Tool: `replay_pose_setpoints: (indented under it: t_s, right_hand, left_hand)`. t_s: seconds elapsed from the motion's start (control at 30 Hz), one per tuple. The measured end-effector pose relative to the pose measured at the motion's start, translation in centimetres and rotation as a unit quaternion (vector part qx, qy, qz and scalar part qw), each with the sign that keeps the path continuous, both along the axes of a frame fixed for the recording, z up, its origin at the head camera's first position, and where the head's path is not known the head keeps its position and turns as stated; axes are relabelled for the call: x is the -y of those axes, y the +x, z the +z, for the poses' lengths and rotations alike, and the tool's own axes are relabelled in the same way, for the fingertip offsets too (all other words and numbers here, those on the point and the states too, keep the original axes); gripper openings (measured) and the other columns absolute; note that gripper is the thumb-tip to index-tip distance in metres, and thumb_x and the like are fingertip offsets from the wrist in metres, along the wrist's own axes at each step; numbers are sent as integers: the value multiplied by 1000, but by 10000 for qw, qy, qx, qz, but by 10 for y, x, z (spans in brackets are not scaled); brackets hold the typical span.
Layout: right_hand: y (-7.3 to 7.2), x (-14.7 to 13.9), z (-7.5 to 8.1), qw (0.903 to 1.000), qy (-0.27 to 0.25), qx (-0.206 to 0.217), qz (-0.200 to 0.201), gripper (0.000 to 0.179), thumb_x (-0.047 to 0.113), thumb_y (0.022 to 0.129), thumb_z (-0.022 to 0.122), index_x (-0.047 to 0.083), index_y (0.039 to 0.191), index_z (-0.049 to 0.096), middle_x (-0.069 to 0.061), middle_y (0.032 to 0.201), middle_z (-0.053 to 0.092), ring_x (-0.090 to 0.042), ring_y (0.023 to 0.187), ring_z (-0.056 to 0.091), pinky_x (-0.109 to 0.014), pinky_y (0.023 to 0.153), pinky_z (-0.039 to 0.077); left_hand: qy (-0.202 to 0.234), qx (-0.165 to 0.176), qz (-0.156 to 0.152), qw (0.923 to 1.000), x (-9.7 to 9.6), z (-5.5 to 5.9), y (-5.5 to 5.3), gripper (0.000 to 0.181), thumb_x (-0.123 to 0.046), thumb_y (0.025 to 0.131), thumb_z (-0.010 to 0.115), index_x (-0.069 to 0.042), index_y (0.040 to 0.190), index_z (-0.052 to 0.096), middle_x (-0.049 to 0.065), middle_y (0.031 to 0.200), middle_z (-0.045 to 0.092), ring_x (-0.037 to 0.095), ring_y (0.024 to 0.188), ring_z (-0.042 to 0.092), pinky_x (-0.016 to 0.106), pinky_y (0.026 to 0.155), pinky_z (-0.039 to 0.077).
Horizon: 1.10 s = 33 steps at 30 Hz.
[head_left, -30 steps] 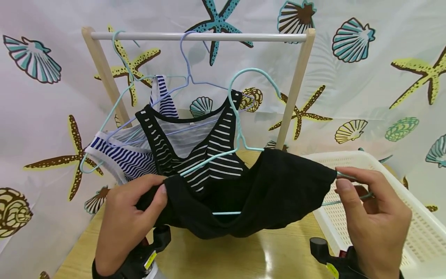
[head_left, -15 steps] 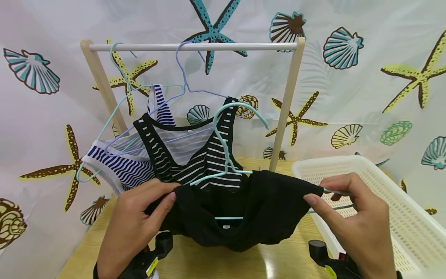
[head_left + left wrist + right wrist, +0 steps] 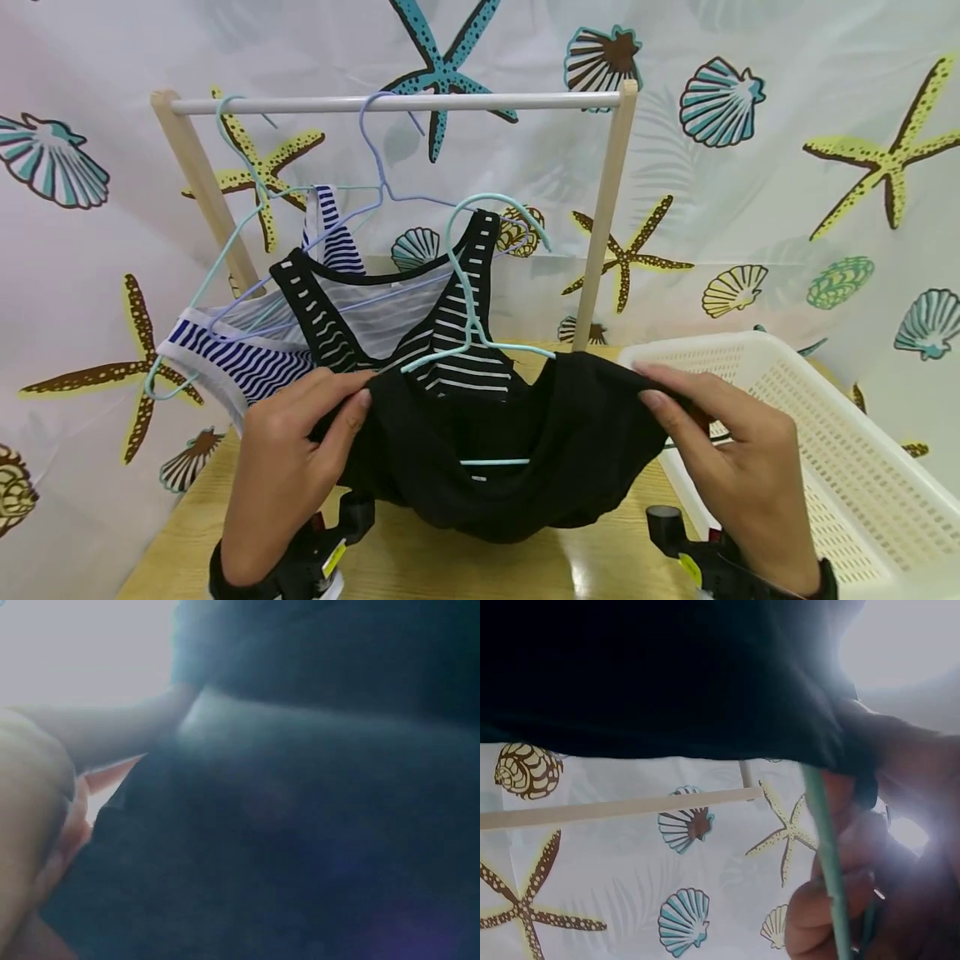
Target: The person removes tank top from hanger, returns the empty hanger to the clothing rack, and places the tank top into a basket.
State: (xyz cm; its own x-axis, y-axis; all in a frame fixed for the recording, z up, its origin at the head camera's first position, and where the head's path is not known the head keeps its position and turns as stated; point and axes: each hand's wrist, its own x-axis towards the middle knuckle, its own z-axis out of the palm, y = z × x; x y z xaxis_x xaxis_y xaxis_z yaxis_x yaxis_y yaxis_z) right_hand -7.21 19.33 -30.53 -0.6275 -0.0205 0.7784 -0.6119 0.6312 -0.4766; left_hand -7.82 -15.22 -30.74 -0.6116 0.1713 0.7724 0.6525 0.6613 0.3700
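A black top point(image 3: 510, 500) with a scooped neck hangs on a mint-green hanger point(image 3: 471, 308) between my two hands. My left hand point(image 3: 300, 450) pinches its left shoulder between thumb and forefinger. At the other shoulder my right hand point(image 3: 731, 458) pinches the cloth, and the hanger's end there is hidden under cloth and fingers. In the right wrist view a bar of the mint hanger point(image 3: 826, 862) runs down along curled fingers point(image 3: 814, 907) below the dark cloth. Dark cloth point(image 3: 285, 840) fills most of the left wrist view. The hanger's hook is free, in front of the rack.
A small clothes rack with a white rail point(image 3: 397, 102) stands behind. On it hang a black-and-white striped top point(image 3: 330, 321) on a lilac hanger and blue-striped underpants point(image 3: 240, 358) on a mint hanger. A white perforated basket point(image 3: 855, 450) stands on the wooden table point(image 3: 420, 567) at the right.
My right hand has moved left, from the bare hanger end onto the top's shoulder, and the cloth now covers that end. The left hand keeps its pinch.
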Motion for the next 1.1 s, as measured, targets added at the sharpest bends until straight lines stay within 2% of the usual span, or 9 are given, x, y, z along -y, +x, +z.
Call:
replay_pose_setpoints:
  t_s: [0.1, 0.2, 0.27, 0.37, 0.43, 0.57, 0.77, 0.9, 1.1]
  right_hand:
    - [-5, 0, -1, 9993, -35, -272, 270, 32, -15, 74, 73, 5, 98, 75, 0, 81, 65, -2, 67, 46, -15, 62, 34]
    - [-9, -2, -3, 9992, -165, -349, 91, 26, -14, 74, 73, 3, 94, 75, 0, 80, 65, -1, 66, 47, -14, 62, 34]
    - [-11, -5, -5, 9990, -316, -317, -24, 24, -13, 76, 73, 2, 94, 75, 1, 83, 67, -1, 66, 49, -14, 62, 36]
    - [-12, -10, -9, 9983, -534, -216, -108, 22, -12, 78, 72, 2, 95, 75, 5, 85, 67, -1, 66, 51, -14, 61, 38]
    - [-12, -13, -10, 9980, -598, -79, -169, 20, -10, 81, 71, 2, 96, 74, 7, 86, 66, -2, 66, 51, -14, 61, 39]
    - [-12, -16, -11, 9980, -625, -16, -128, 20, -11, 81, 70, 1, 95, 74, 4, 87, 65, -5, 71, 51, -15, 63, 38]
    - [-16, -17, -4, 9972, -746, -84, -25, 17, -15, 80, 68, -3, 92, 72, -2, 97, 60, -9, 75, 47, -16, 57, 33]
    - [-16, -17, -2, 9966, -806, -122, 65, 18, -15, 81, 66, -4, 94, 72, -6, 104, 62, -9, 73, 48, -16, 54, 32]
    - [-11, -16, -5, 9965, -804, 107, 196, 22, -14, 84, 64, -2, 101, 71, -11, 100, 67, -10, 82, 61, -13, 73, 48]
  left_hand:
    - [-60, 62, 407, 9991, 2, -1, -6, 17, -4, 85, 71, -7, 102, 73, 0, 88, 69, 12, 75, 61, 18, 72, 46]
    - [-107, 205, 807, 9965, 5, -2, -11, 13, -13, 87, 72, -6, 98, 72, 5, 94, 71, 20, 88, 66, 33, 81, 50]
    - [-77, 338, 997, 9944, 8, -2, -12, 13, -16, 87, 72, -5, 94, 71, 7, 92, 70, 23, 88, 65, 40, 80, 50]
    - [0, 458, 1034, 9936, 12, -4, -13, 10, -15, 87, 71, -6, 87, 67, 6, 86, 66, 21, 82, 60, 35, 74, 46]
    - [7, 414, 1014, 9940, 14, -5, -13, 10, -14, 88, 70, -6, 85, 66, 5, 84, 65, 19, 79, 59, 28, 73, 43]
    - [-43, 315, 916, 9953, 13, -6, -12, 7, -12, 89, 69, -7, 84, 66, 2, 83, 65, 15, 74, 60, 18, 70, 40]
    - [21, 227, 857, 9961, 11, -1, -13, 7, -11, 90, 68, -7, 85, 67, 3, 83, 67, 16, 74, 60, 15, 72, 40]
    - [52, 95, 913, 9958, 11, 0, -13, 8, -12, 89, 69, -7, 83, 67, 3, 81, 67, 17, 71, 61, 15, 69, 40]
    - [17, -96, 1165, 9931, 10, -3, -5, 11, -14, 88, 70, -7, 80, 66, 3, 74, 63, 15, 62, 55, 17, 60, 38]
